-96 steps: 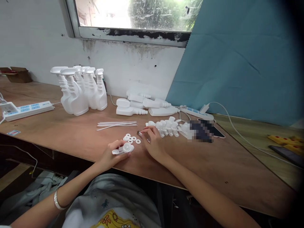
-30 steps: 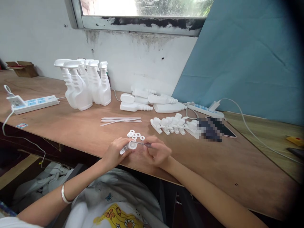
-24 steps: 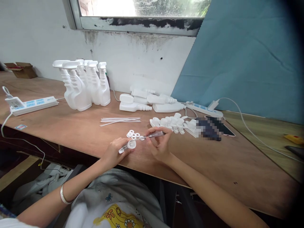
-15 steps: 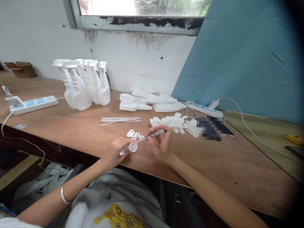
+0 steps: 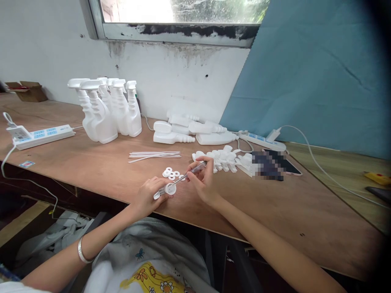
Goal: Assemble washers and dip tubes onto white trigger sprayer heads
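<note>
My left hand (image 5: 152, 193) is closed around a white spray trigger head (image 5: 170, 189) near the table's front edge, its round collar facing right and up. In my right hand (image 5: 201, 181) is a screwdriver with a clear handle (image 5: 199, 167), held like a pen. Its thin metal shaft points down left, and the tip is at the mouth of the collar; how deep it goes I cannot tell. Just behind the collar lie several white ring washers (image 5: 171, 174). Thin white dip tubes (image 5: 154, 156) lie in a bundle farther back.
Assembled white spray bottles (image 5: 102, 114) stand at the back left. Empty-looking bottles (image 5: 189, 132) lie on their sides near the wall, with a pile of trigger heads (image 5: 224, 156) in front. Power strips (image 5: 45, 136) sit left and right. A phone (image 5: 285, 162) lies at the right.
My right hand has shifted slightly left and down toward the collar, the screwdriver tip now at its opening. The left hand holds the trigger head in nearly the same place.
</note>
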`<action>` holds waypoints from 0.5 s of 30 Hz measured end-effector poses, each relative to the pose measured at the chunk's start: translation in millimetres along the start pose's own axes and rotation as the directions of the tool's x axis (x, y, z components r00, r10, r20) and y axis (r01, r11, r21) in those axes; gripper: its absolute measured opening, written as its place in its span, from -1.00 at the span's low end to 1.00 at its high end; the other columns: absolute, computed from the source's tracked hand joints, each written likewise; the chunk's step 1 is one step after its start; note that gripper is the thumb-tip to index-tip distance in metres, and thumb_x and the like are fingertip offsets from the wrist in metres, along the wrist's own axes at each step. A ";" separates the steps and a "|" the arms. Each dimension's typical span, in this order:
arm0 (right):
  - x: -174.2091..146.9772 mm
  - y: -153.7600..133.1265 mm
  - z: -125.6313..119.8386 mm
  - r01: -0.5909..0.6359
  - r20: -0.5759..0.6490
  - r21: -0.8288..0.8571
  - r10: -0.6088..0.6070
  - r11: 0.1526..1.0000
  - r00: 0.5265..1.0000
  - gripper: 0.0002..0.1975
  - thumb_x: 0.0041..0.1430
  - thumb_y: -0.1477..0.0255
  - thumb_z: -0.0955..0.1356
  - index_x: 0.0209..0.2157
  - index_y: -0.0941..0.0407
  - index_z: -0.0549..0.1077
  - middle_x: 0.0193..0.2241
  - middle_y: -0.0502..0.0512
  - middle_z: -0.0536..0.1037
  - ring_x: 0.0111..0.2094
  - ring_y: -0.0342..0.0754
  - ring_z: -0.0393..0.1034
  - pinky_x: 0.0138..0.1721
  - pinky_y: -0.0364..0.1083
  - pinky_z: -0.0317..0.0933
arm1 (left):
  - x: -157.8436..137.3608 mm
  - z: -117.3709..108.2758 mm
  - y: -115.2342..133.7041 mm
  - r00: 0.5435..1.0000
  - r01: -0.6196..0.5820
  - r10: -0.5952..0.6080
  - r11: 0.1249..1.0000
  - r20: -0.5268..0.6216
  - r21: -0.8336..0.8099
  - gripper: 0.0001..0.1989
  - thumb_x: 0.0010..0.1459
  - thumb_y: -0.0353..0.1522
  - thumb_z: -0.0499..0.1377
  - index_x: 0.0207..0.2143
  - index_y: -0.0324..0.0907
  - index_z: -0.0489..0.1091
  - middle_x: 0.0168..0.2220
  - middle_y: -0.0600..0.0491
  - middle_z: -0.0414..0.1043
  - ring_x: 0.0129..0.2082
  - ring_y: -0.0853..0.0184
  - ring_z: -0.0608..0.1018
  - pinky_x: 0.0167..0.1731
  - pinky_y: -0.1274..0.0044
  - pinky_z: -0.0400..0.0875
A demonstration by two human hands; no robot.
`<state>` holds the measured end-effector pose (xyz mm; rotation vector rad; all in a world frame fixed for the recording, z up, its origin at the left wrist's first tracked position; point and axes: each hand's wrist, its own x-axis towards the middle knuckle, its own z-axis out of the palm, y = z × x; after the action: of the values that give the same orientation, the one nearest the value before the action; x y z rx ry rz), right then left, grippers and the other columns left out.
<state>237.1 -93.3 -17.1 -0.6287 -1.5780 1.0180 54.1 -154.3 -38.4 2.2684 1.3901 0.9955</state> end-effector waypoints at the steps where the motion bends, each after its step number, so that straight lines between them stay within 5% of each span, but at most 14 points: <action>1: 1.1 -0.4 0.3 -0.047 -0.007 0.031 0.047 0.998 0.999 -0.65 -0.01 0.51 0.29 -0.24 0.02 0.04 -0.49 -0.15 0.33 -0.56 -0.22 0.28 -0.51 -0.17 0.24 | 0.1 0.3 -0.5 1.000 0.012 -0.012 1.000 -0.009 -0.018 -0.73 0.10 -0.29 0.12 -0.12 -0.15 0.33 -0.15 0.01 0.43 -0.19 0.28 0.42 -0.18 0.46 0.26; 15: 9.2 6.1 -4.5 -0.394 -0.127 0.262 0.437 0.881 0.891 -0.65 -0.15 0.53 0.34 -0.31 0.06 0.12 -0.62 -0.19 0.40 -0.64 -0.21 0.29 -0.58 -0.20 0.21 | 5.7 -8.3 5.4 0.983 0.183 -0.170 0.953 0.071 -0.240 -0.69 0.07 -0.18 0.13 -0.21 -0.19 0.39 -0.32 0.09 0.46 -0.36 0.36 0.44 -0.31 0.58 0.24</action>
<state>238.3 -81.6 -17.6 -0.8972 -1.1615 1.3988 53.6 -152.8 -27.2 1.9403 1.3400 0.9852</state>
